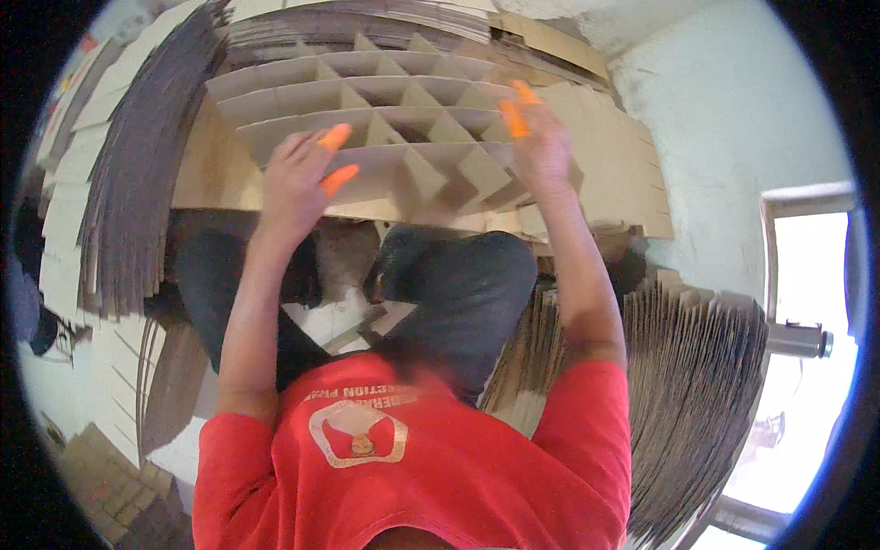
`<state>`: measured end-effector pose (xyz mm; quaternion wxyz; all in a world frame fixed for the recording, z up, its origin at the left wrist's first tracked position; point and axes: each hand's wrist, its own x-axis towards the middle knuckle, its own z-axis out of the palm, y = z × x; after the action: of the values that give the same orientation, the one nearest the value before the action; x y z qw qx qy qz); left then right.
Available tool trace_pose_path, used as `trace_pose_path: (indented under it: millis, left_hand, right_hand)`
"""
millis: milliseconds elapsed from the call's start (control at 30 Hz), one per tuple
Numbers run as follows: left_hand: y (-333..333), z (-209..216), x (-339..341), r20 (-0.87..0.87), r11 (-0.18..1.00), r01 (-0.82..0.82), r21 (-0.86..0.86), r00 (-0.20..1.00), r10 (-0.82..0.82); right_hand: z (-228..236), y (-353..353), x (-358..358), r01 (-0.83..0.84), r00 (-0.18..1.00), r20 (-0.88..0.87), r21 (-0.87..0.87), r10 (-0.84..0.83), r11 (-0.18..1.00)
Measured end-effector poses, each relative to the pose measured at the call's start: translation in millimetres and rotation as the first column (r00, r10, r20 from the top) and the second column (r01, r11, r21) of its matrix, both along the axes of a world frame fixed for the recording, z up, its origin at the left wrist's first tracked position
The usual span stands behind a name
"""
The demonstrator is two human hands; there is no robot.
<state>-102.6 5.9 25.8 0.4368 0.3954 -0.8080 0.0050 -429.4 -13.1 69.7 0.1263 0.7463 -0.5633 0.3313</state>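
A cardboard divider grid, made of crossing strips with open cells, stands on the work surface in front of me. My left hand is over its near left part, orange covers on the thumb and a finger, which are spread apart. At the right end of the strips is my right hand, two orange-covered fingertips pointing inward and slightly apart. Both hands look open, touching or just above the cardboard; exact contact is unclear. The grid's far right corner is blurred.
Tall stacks of cardboard strips stand at the left and lower right. More cardboard sheets lie behind the grid, and flat pieces lie to its right. A bright window is at the far right.
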Motion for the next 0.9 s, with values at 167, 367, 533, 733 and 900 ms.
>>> trace_pose_path:
  millis: [167, 367, 533, 733, 900]
  left_hand:
    - [8.8, -12.9, 25.4, 0.012, 0.980, -0.179, 0.082, 0.984, 0.179]
    - [6.1, -18.7, 38.9, 0.129, 0.958, -0.285, 0.044, 0.952, 0.277]
    - [4.5, -18.1, 44.3, 0.114, 0.955, -0.294, 0.034, 0.951, 0.288]
    - [10.2, -22.4, 51.4, 0.078, 0.938, -0.340, 0.065, 0.939, 0.335]
    - [6.8, -24.8, 46.5, -0.177, 0.956, -0.143, 0.255, 0.965, 0.191]
  right_hand:
    - [-41.5, 28.3, -142.3, 0.737, 0.621, -0.414, 0.016, -0.666, 0.676]
    - [-51.7, 55.7, -207.1, 0.797, 0.603, -0.484, 0.315, -0.635, 0.516]
    - [-19.8, 64.6, -238.2, 0.782, 0.621, -0.198, 0.100, -0.758, 0.615]
    - [91.0, 44.9, -141.4, 0.482, 0.846, 0.094, -0.555, -0.525, 0.677]
    - [141.9, 38.0, -32.1, 0.170, 0.906, 0.418, -0.210, -0.069, 0.963]
